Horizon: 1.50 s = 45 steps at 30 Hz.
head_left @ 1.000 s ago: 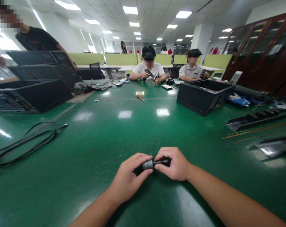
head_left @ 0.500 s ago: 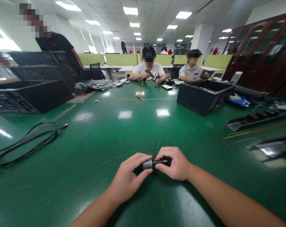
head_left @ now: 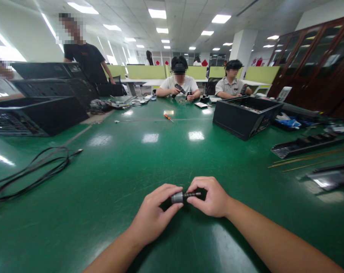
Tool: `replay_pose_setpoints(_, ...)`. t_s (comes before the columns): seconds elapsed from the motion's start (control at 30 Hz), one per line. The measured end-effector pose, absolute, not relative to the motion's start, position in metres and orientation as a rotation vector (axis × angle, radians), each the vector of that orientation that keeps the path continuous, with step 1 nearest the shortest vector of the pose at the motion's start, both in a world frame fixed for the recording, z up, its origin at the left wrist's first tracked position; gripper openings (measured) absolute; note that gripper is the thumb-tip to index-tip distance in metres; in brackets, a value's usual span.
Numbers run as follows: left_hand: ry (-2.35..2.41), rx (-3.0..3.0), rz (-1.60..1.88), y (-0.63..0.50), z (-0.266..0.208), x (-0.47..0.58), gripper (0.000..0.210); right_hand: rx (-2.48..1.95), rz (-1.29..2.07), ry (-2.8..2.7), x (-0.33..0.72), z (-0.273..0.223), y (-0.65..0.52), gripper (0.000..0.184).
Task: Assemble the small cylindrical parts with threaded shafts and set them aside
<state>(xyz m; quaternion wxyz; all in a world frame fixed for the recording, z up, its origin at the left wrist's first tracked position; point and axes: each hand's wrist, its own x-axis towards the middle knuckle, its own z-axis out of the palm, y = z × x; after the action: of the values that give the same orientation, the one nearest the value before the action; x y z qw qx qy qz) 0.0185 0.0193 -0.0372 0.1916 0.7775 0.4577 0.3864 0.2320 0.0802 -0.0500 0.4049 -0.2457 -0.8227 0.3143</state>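
Note:
Low in the middle of the view, a small motor point(head_left: 177, 197) lies level between my two hands. Its body is a silver-grey cylinder, and a dark ridged shaft point(head_left: 192, 194) sticks out to the right. My left hand point(head_left: 157, 208) is closed round the body, thumb below and fingers above. With thumb and fingertips, my right hand point(head_left: 210, 197) pinches the shaft close to the body. The shaft's bright tip shows inside the curl of that hand. Part of the motor's left end is hidden by my left fingers.
A looped black cable point(head_left: 58, 161) lies left on the green table point(head_left: 126, 159). Farther off are an orange screwdriver point(head_left: 168, 118) and a black computer case point(head_left: 234, 115). Metal strips point(head_left: 305, 144) and thin rods point(head_left: 299, 159) lie right. Co-workers sit across; one person point(head_left: 86, 62) stands left.
The standing person at the left has shifted to the right and is more upright. My hands and the motor hold almost the same position.

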Motion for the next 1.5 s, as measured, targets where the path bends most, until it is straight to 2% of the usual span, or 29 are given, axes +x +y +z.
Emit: replay_pose_setpoints(1.5, 1.319, 2.200, 1.108, 0.0204, -0.0349, 0.0153, 0.030, -0.660, 0.762, -2.082, 0.2363, -0.0496, 0.0844, 0.004)
